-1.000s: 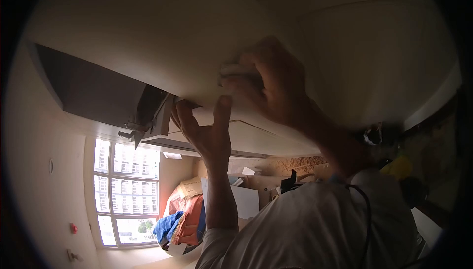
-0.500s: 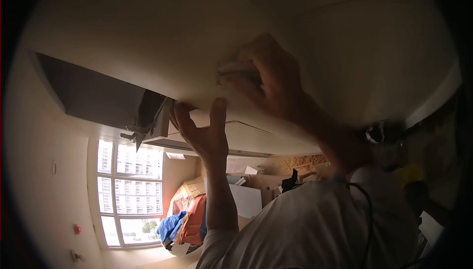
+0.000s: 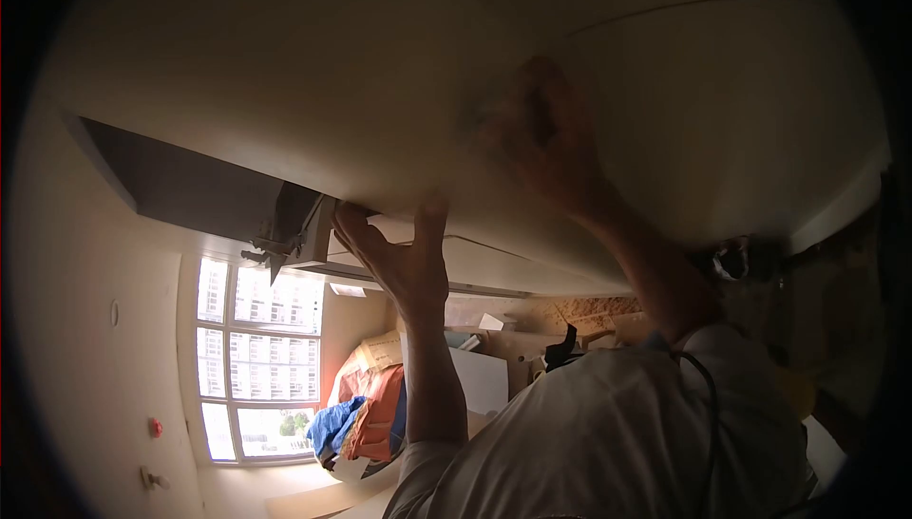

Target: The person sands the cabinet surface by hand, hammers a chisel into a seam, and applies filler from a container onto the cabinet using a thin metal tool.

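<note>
A wide pale panel (image 3: 313, 73) fills the upper view. At its lower edge is my left hand (image 3: 404, 267), fingers at the edge and thumb against the face, gripping it. Farther right and higher, my right hand (image 3: 560, 144) is at the panel's face, its fingers bent together round something small. That item is blurred and dark, so I cannot make it out. Just left of my left hand, a metal hinge-like fitting (image 3: 275, 242) shows beside a dark opening (image 3: 190, 177) behind the panel's edge.
A barred window (image 3: 275, 329) lies at the lower left. Near it are an orange bag (image 3: 380, 415), a blue bag (image 3: 331, 426) and a white board (image 3: 482, 378). A red knob-like item (image 3: 156, 427) is on the left wall. Cluttered items stand at the far right.
My right hand has moved right across the panel's face and is now blurred. My left hand keeps its grip at the edge. The view has shifted slightly.
</note>
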A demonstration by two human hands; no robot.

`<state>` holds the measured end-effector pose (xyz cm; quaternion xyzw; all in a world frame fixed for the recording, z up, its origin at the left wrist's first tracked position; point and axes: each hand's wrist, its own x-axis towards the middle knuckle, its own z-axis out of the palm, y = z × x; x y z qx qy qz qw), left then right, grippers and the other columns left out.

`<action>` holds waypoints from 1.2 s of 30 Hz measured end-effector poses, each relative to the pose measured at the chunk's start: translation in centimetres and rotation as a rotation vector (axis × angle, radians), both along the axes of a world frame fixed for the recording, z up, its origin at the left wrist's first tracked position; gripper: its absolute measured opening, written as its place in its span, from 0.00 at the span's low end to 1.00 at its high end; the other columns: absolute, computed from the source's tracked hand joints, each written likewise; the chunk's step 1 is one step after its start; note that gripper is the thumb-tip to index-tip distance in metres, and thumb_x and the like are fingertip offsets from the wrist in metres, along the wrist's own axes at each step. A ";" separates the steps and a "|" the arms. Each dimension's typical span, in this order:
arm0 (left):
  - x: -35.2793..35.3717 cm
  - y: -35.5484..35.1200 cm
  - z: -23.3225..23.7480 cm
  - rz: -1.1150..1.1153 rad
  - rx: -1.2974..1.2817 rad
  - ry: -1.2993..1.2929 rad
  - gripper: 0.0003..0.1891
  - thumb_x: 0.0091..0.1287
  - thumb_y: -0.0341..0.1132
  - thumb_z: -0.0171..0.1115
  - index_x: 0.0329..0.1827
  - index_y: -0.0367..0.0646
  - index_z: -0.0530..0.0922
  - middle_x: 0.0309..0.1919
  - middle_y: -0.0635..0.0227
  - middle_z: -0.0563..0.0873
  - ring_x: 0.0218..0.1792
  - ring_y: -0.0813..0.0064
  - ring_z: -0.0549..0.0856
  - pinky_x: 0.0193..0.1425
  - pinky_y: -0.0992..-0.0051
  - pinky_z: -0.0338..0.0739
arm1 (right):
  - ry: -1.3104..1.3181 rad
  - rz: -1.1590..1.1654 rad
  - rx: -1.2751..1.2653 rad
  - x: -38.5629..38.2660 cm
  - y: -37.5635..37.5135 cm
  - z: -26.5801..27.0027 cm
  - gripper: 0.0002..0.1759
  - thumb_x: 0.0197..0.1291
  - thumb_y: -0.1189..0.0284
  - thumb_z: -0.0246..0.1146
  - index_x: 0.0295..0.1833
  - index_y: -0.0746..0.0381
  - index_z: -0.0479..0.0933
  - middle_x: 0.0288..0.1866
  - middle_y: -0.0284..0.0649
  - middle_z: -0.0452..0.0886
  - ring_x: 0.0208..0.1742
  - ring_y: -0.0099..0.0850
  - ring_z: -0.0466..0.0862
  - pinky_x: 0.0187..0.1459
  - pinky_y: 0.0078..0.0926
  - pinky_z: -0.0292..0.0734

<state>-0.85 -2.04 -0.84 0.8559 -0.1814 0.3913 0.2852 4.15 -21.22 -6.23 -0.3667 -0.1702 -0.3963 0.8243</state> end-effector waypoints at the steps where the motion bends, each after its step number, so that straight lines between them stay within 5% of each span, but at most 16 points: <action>1: 0.1 -0.5 -0.1 0.029 -0.068 0.036 0.39 0.62 0.52 0.80 0.66 0.37 0.71 0.56 0.57 0.73 0.62 0.58 0.71 0.73 0.51 0.62 | -0.025 -0.213 -0.278 -0.7 -0.5 0.3 0.24 0.56 0.66 0.82 0.52 0.61 0.78 0.43 0.42 0.80 0.41 0.40 0.87 0.41 0.35 0.84; 2: 0.2 -0.9 -0.2 0.056 -0.137 0.071 0.45 0.58 0.54 0.82 0.69 0.36 0.68 0.56 0.56 0.70 0.61 0.55 0.69 0.73 0.48 0.60 | -0.052 -0.426 -0.559 -1.2 -0.8 0.4 0.23 0.56 0.66 0.82 0.50 0.61 0.79 0.42 0.42 0.80 0.41 0.39 0.87 0.40 0.34 0.83; 8: 0.1 -1.2 -0.5 0.042 -0.127 -0.005 0.37 0.67 0.48 0.78 0.70 0.36 0.69 0.59 0.58 0.76 0.64 0.61 0.73 0.75 0.55 0.64 | -0.137 -0.525 -0.591 -0.7 -0.9 2.7 0.23 0.55 0.63 0.82 0.50 0.60 0.80 0.42 0.43 0.81 0.40 0.40 0.87 0.38 0.38 0.83; 12: 0.5 -1.6 -0.4 0.006 -0.150 -0.061 0.36 0.67 0.47 0.78 0.69 0.36 0.70 0.59 0.56 0.77 0.63 0.61 0.75 0.74 0.56 0.64 | -0.035 -0.179 -0.346 0.0 0.6 -0.2 0.24 0.57 0.61 0.82 0.52 0.61 0.80 0.44 0.44 0.82 0.42 0.43 0.88 0.40 0.39 0.84; 14: 0.6 -0.9 -0.5 -0.046 -0.143 -0.052 0.36 0.67 0.48 0.78 0.69 0.35 0.71 0.58 0.56 0.78 0.63 0.61 0.76 0.74 0.56 0.65 | -0.143 -0.551 -0.604 -0.6 -0.8 1.0 0.23 0.59 0.63 0.81 0.53 0.61 0.81 0.45 0.45 0.83 0.44 0.44 0.88 0.43 0.39 0.85; 36: 0.5 -0.5 -0.4 0.011 -0.173 -0.044 0.40 0.61 0.47 0.82 0.71 0.35 0.73 0.60 0.57 0.81 0.65 0.61 0.78 0.75 0.58 0.67 | -0.065 -0.351 -0.574 0.0 -1.2 0.5 0.23 0.61 0.62 0.79 0.56 0.59 0.80 0.50 0.45 0.81 0.45 0.45 0.88 0.44 0.40 0.86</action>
